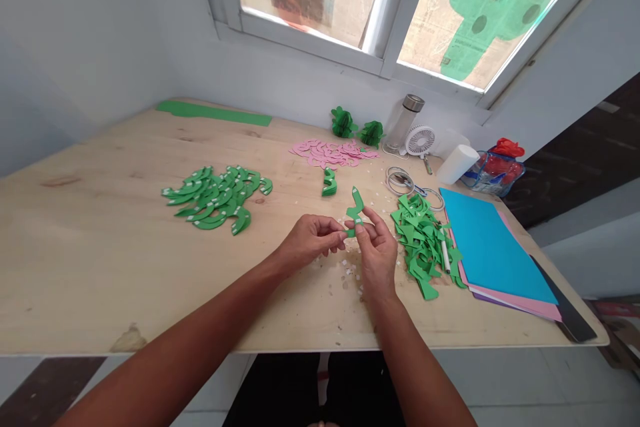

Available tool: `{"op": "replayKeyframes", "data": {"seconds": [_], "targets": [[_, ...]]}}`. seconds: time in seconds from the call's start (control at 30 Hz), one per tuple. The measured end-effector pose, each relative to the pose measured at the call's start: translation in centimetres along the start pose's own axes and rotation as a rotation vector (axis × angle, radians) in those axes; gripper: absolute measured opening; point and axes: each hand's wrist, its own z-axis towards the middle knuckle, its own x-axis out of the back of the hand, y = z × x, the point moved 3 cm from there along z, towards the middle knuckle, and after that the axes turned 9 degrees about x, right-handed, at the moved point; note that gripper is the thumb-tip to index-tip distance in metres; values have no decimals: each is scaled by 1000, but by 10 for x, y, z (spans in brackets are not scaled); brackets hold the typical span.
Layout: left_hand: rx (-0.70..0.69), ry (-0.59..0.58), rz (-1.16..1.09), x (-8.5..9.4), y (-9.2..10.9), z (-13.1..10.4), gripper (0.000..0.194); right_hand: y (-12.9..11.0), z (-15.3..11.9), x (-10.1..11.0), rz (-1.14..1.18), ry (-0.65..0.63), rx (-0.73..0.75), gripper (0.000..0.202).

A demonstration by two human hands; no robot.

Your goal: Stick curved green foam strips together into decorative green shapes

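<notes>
A curved green paper piece with small white patches is held between both hands above the front middle of the table. My left hand pinches its lower left end with the fingertips. My right hand grips its lower middle between thumb and fingers, and its pointed end sticks up. Small white paper bits lie on the table under the hands. Just beyond them stands a small stack of green pieces. A pile of curved green pieces with white patches is to the left.
Green scraps with a white pen lie right of my hands, beside blue sheets. Scissors and tape rolls are behind. Pink cutouts, a bottle and a fan stand near the wall.
</notes>
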Motion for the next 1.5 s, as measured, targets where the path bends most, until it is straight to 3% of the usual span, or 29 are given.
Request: {"op": "replayKeyframes", "data": {"seconds": [0.33,1.0,1.5], "targets": [[32,-9,20,1,-1,1,22,4,0,0,100,36,-57,38],[52,-34,61,-6,-9,4,20,9,1,-3,177,-36,-117,17],[-80,43,98,-2,-6,5,26,13,2,-3,203,-36,-141,20]]}}
